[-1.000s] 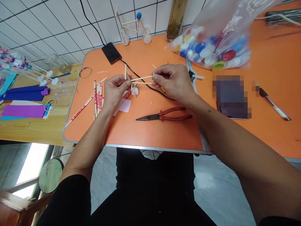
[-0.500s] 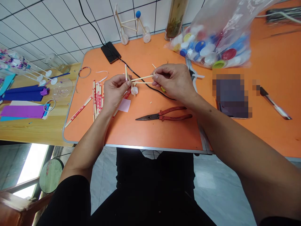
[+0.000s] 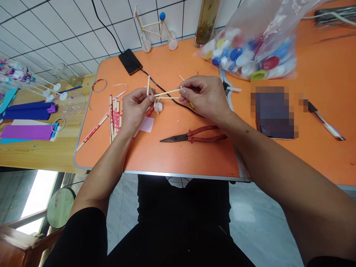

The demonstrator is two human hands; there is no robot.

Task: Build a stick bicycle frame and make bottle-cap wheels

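Between both hands hangs a small frame of joined wooden sticks [image 3: 167, 92], with a white bottle cap [image 3: 158, 107] at its lower left. My left hand [image 3: 138, 105] pinches the left end, where a short stick stands up. The thumb and fingers of my right hand [image 3: 204, 94] grip the right end, and part of the frame is hidden behind them. Pliers with red handles [image 3: 191, 135] lie on the table below the hands. Close to my left wrist is a bunch of chopsticks with red patterned ends [image 3: 114, 113].
A finished-looking stick bicycle model [image 3: 155, 29] stands against the tiled wall. A clear bag of coloured bottle caps [image 3: 247, 55] sits at the back right. A black cable crosses from a black power bank [image 3: 130, 62]. A pen [image 3: 326, 121] lies far right.
Almost nothing differs; the whole view has shifted very slightly. Both hands keep their hold on the stick frame.
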